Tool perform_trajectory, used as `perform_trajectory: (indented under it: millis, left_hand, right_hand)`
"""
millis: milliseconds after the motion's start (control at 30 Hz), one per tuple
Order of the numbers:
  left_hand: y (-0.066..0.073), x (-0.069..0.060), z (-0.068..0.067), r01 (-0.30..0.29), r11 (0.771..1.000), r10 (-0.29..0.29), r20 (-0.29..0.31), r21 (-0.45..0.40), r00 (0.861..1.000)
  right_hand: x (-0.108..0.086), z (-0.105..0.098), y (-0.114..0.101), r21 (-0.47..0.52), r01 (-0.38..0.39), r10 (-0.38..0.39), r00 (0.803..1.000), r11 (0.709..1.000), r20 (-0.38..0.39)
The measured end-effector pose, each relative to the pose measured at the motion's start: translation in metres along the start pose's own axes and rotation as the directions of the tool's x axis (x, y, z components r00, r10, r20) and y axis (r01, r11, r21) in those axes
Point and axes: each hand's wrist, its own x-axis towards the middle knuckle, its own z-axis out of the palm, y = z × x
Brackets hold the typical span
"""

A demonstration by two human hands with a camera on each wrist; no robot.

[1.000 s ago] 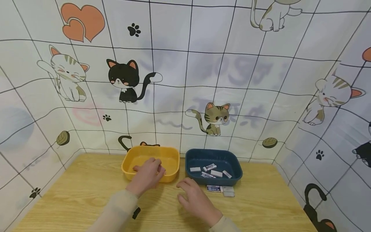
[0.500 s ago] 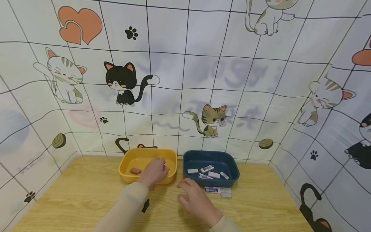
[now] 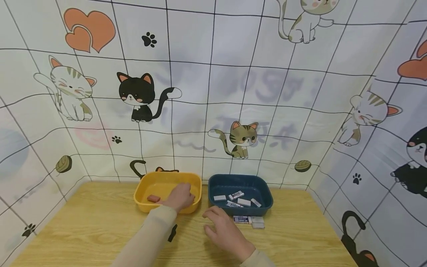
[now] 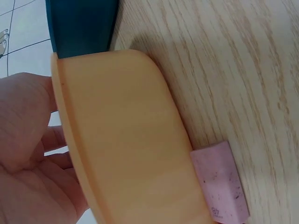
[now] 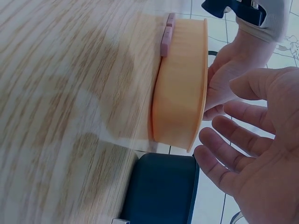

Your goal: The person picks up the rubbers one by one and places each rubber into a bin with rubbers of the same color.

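My left hand (image 3: 181,196) reaches down into the yellow tray (image 3: 138,196); its fingertips are hidden, so any grip there cannot be made out. One reddish-brown eraser (image 3: 154,198) lies in that tray, left of the hand. Against the tray's outer front wall, pink erasers rest on the table; the left wrist view has one pink eraser (image 4: 220,182) close up. My right hand (image 3: 225,231) hovers over the table before the gap between the trays, holding nothing, fingers loosely bent. Several white erasers (image 3: 244,202) lie inside the dark blue tray (image 3: 240,212).
In front of the blue tray, a blue-and-white eraser (image 3: 242,220) lies on the wooden table (image 3: 100,230) beside a pale grey block (image 3: 258,222). A cat-print sheet (image 3: 193,74) hangs behind and along the sides.
Inside the yellow tray my left hand has moved right, uncovering the reddish-brown eraser at the left. The right hand holds its pose. The head view has shifted slightly.
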Motion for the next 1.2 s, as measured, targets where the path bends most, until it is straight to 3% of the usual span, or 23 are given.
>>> perform_trajectory:
  millis: [700,967,1200]
  left_hand:
    - [-0.002,0.017,0.008,0.081,0.997,-0.081,0.091,0.004,0.993]
    - [-0.005,0.015,0.005,0.095,0.995,-0.092,0.116,-0.024,0.989]
    - [-0.006,0.008,0.000,0.065,0.997,-0.062,0.090,-0.036,0.994]
  right_hand:
    - [-0.003,0.003,0.007,-0.052,-0.012,0.013,1.000,0.999,0.017]
    - [-0.005,0.002,0.011,-0.018,-0.100,0.101,0.993,0.995,0.067]
    - [-0.007,0.002,0.018,-0.014,-0.103,0.103,0.994,0.995,0.047]
